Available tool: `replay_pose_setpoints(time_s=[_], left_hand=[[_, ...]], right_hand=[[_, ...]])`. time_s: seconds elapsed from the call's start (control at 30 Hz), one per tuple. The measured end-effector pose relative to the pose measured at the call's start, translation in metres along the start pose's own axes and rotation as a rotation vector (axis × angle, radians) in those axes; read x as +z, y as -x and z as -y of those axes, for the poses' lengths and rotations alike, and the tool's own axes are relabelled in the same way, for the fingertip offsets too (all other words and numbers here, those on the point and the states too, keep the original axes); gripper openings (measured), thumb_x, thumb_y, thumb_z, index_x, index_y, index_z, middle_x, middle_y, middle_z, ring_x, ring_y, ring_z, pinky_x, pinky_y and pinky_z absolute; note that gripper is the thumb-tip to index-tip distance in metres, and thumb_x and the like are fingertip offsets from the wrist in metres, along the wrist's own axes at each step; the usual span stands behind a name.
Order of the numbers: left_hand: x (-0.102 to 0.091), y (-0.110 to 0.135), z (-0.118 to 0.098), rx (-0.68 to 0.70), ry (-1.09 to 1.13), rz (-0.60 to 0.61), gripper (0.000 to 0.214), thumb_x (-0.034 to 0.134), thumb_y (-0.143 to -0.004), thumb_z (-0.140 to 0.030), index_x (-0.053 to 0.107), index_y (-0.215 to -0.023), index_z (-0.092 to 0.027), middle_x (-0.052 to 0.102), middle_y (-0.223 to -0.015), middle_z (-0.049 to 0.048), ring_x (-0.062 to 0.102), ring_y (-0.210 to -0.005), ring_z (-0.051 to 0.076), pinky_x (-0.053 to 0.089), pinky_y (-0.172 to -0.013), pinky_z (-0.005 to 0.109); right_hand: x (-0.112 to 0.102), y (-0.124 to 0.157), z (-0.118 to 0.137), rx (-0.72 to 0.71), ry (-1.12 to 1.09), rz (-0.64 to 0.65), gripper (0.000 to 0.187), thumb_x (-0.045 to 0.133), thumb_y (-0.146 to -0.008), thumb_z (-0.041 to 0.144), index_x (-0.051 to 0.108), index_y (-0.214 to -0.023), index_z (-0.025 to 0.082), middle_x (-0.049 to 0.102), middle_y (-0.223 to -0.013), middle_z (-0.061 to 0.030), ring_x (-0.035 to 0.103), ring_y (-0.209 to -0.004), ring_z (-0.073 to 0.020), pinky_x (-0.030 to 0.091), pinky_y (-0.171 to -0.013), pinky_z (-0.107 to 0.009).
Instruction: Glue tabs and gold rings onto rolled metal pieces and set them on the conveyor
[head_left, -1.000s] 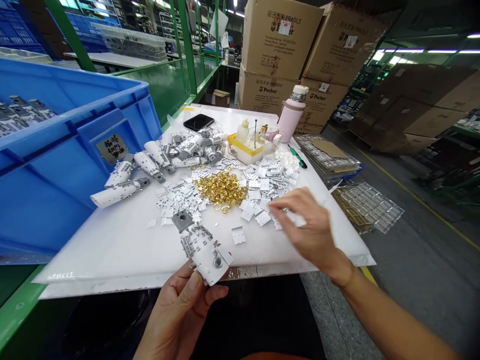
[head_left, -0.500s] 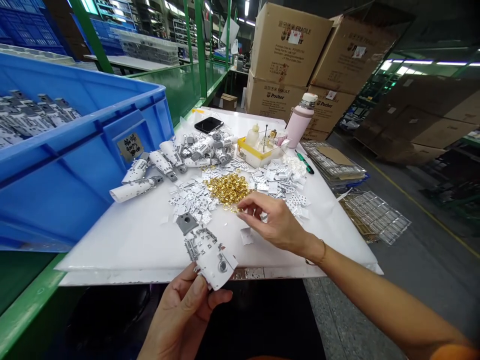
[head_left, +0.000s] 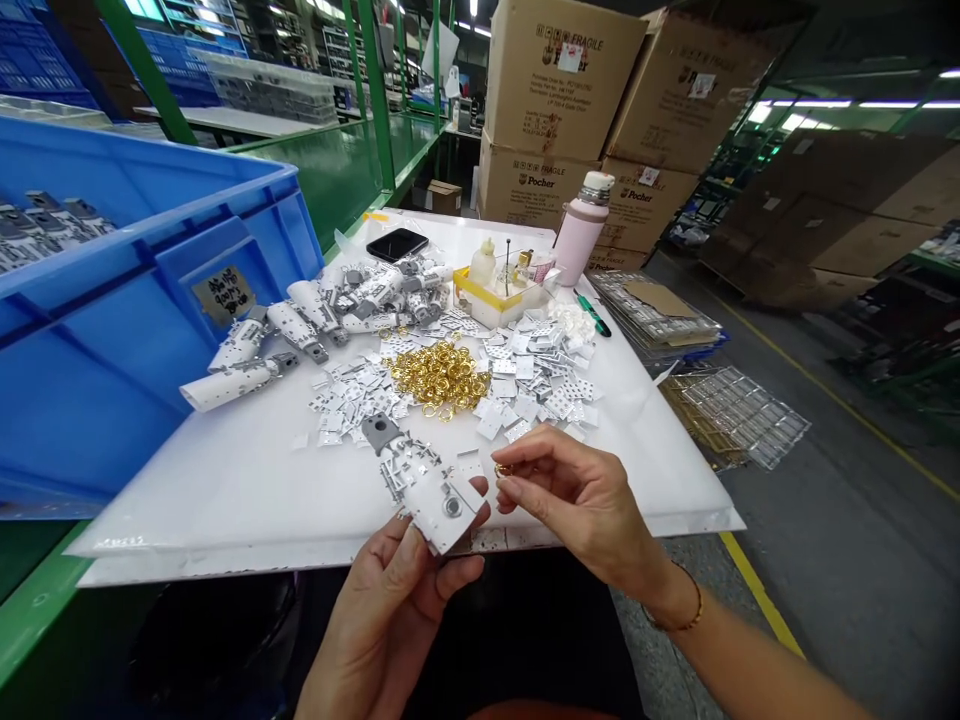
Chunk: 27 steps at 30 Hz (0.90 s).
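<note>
My left hand point(head_left: 397, 600) holds a white sheet part with grey metal fittings point(head_left: 439, 510), its thumb on the underside and a round metal eyelet showing on top. My right hand point(head_left: 577, 500) pinches a small gold ring point(head_left: 502, 469) between thumb and fingers, just beside that part. Behind both hands lies a heap of gold rings point(head_left: 439, 378) on a white board point(head_left: 225, 500). Small white perforated squares point(head_left: 536, 370) scatter around the heap. Rolled white pieces with grey fittings point(head_left: 240, 380) lie further left.
A blue crate point(head_left: 127, 320) with grey parts stands left of the board. At the back lie a phone point(head_left: 397, 244), a yellow-edged tray point(head_left: 495, 300), a pink bottle point(head_left: 581, 225) and a green pen point(head_left: 592, 313). Cardboard boxes point(head_left: 562, 90) rise behind; clear plastic trays point(head_left: 742, 415) sit right.
My right hand has moved from the gold heap toward my left hand and now pinches a ring. My left hand has lowered the part slightly, and the view has shifted a little.
</note>
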<state>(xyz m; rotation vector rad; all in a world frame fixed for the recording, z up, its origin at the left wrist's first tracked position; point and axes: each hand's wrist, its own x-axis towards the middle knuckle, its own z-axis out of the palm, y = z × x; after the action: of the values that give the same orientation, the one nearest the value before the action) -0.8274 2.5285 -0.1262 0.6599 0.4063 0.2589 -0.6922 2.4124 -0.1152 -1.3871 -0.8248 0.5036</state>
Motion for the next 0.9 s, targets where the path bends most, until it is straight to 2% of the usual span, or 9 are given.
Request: replay_pose_setpoints(time_s=[0.17,0.37,0.53,0.67,0.77,0.9], left_hand=[[0.002,-0.002,0.004,0.0,0.022,0.027,0.025,0.056,-0.089,-0.03,0.07,-0.11,-0.024,0.064,-0.128,0.0065,0.057,-0.117,0.024,0.058,-0.079,0.027],[0.01,-0.004,0.004,0.002,0.0,-0.029,0.027,0.057,-0.088,-0.032,0.072,-0.106,-0.02,0.065,-0.126,0.0099,0.059,-0.116,0.026,0.058,-0.077,0.026],[0.011,-0.004,0.005,-0.001,0.0,-0.056,0.027,0.061,-0.085,-0.036,0.073,-0.103,-0.02,0.067,-0.121,0.0101,0.06,-0.113,0.027,0.059,-0.076,0.027],[0.011,-0.003,0.005,0.001,-0.002,-0.048,0.024,0.062,-0.085,-0.035,0.073,-0.103,-0.023,0.071,-0.113,0.0064,0.063,-0.107,0.024,0.059,-0.074,0.026],[0.012,-0.004,0.004,0.004,-0.005,-0.023,0.025,0.063,-0.084,-0.035,0.073,-0.103,-0.023,0.072,-0.112,0.0054,0.064,-0.104,0.023,0.059,-0.073,0.025],[0.012,-0.003,0.004,-0.011,-0.005,-0.044,0.026,0.062,-0.084,-0.035,0.073,-0.103,-0.021,0.069,-0.117,0.0078,0.063,-0.105,0.025,0.059,-0.074,0.026]], right_hand=[[-0.002,0.005,-0.001,0.091,-0.017,-0.011,0.021,0.067,-0.084,0.023,0.065,-0.104,0.018,0.069,-0.096,-0.0064,0.07,-0.087,-0.0174,0.058,-0.083,-0.03],[-0.008,0.004,-0.001,0.225,-0.221,0.043,0.02,0.07,-0.082,0.022,0.068,-0.101,0.016,0.073,-0.097,-0.0068,0.072,-0.084,-0.0168,0.059,-0.082,-0.028],[-0.011,0.004,-0.001,0.243,-0.315,0.067,0.015,0.065,-0.086,0.02,0.071,-0.1,0.019,0.073,-0.105,-0.006,0.071,-0.088,-0.015,0.059,-0.083,-0.025],[-0.01,0.005,-0.004,0.242,-0.397,0.083,0.011,0.065,-0.086,0.018,0.072,-0.095,0.018,0.074,-0.1,-0.0055,0.071,-0.088,-0.0153,0.058,-0.084,-0.027],[-0.009,0.006,-0.007,0.282,-0.43,0.05,0.008,0.068,-0.084,0.019,0.071,-0.091,0.017,0.074,-0.097,-0.006,0.071,-0.084,-0.0162,0.058,-0.083,-0.03],[-0.008,0.005,-0.006,0.348,-0.555,-0.021,0.013,0.072,-0.081,0.018,0.071,-0.094,0.016,0.071,-0.083,-0.0006,0.068,-0.072,-0.0083,0.057,-0.075,-0.02]])
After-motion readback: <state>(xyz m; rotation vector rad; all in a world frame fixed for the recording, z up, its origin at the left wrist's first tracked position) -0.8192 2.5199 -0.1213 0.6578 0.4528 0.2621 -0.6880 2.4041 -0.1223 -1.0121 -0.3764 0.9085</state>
